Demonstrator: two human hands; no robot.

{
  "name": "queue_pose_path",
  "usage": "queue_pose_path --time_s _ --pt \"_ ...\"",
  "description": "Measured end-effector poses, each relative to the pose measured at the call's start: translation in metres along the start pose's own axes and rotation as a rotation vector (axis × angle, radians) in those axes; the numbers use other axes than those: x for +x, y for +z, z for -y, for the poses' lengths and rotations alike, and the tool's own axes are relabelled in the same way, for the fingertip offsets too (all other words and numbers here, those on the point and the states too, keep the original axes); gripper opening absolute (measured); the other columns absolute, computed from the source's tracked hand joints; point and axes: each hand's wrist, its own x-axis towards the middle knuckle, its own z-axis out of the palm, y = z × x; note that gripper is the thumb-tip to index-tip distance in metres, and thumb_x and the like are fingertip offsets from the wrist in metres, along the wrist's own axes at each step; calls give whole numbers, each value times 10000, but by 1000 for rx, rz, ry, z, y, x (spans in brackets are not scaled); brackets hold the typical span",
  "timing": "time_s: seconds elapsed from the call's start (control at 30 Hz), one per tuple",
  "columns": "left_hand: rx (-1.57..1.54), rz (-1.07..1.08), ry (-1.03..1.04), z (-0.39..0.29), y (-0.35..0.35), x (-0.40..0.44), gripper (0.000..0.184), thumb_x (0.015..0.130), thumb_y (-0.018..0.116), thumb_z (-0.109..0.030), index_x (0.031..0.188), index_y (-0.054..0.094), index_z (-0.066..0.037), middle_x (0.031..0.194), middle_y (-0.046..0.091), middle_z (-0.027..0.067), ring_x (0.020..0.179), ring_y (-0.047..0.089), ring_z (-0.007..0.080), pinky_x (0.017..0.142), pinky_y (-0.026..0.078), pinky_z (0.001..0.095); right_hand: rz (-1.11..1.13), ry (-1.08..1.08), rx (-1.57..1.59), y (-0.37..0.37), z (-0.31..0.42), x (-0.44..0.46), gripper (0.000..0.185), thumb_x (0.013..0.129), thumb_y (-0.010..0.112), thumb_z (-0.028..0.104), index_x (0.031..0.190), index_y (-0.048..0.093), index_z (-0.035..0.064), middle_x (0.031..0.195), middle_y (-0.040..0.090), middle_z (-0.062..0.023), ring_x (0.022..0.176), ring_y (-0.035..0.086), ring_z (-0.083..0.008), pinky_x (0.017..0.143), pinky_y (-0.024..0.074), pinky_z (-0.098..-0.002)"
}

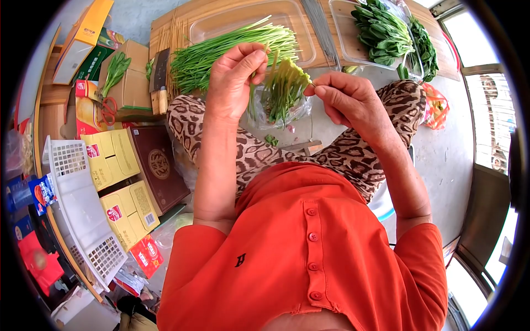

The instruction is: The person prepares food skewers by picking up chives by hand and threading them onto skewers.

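Between my two raised hands a row of cut green stalks (284, 83) hangs over my lap. My left hand (240, 69) pinches the left end of the row, thumb against fingers. At the right end, my right hand (345, 99) is closed on the tip of a thin skewer that sticks out of the stalks. Below hangs a clear plastic bag (295, 110), partly hidden behind the greens. A large bundle of long green stalks (193, 65) lies on the wooden table just beyond my left hand.
The wooden table (174, 21) holds a clear tray (201, 28), wooden skewers (175, 36), metal skewers (320, 27), leafy greens (383, 33) and a cleaver (159, 69). Left are red scissors (109, 110), yellow boxes (112, 157) and a white basket (83, 204). A red bag (436, 110) lies right.
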Motion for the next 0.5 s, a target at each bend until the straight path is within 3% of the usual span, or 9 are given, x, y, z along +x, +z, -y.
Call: queue_pose_path --time_s 0.03,0.2,0.3,0.37,0.4,0.47,0.5 --pt "2 10 -17 -1 -1 0 150 853 645 -96 982 620 -24 854 616 34 715 528 98 592 385 226 2 -10 -19 0 -1 0 224 956 516 203 984 632 14 543 403 76 458 328 -12 428 221 -183" --pt "43 80 -111 0 -2 -1 149 845 652 -96 968 633 -16 862 619 35 706 523 104 606 395 227 10 22 -8 1 6 0 235 956 515 226 992 640 31 530 400 74 448 316 -10 419 211 -182" --pt "93 81 -44 3 -1 1 162 839 655 -99 976 641 -14 923 636 62 780 564 132 719 444 251 18 57 15 0 7 0 245 958 509 240 1000 642 39 521 402 72 441 314 -7 412 209 -179" --pt "143 94 122 3 10 2 189 839 658 -117 998 637 -17 990 645 91 888 594 166 867 441 291 33 78 42 -2 8 2 252 960 503 247 1006 642 42 518 406 70 438 316 -6 409 210 -176" --pt "144 94 123 1 11 2 189 839 658 -117 998 637 -17 990 645 91 888 594 166 867 441 291 42 77 66 -3 9 3 260 962 499 255 1013 640 43 514 411 67 435 321 -7 404 213 -176" --pt "150 296 -23 -1 11 5 214 836 666 -140 1013 633 -25 1059 639 110 988 586 182 951 410 322 50 77 92 -5 9 6 268 963 495 263 1021 638 45 510 417 63 431 325 -9 399 215 -175" --pt "191 288 -59 3 9 6 206 835 666 -127 1014 628 -31 1039 640 91 965 584 167 920 423 302 66 91 111 -6 8 8 275 964 491 269 1031 634 43 512 423 59 429 330 -12 397 221 -175"
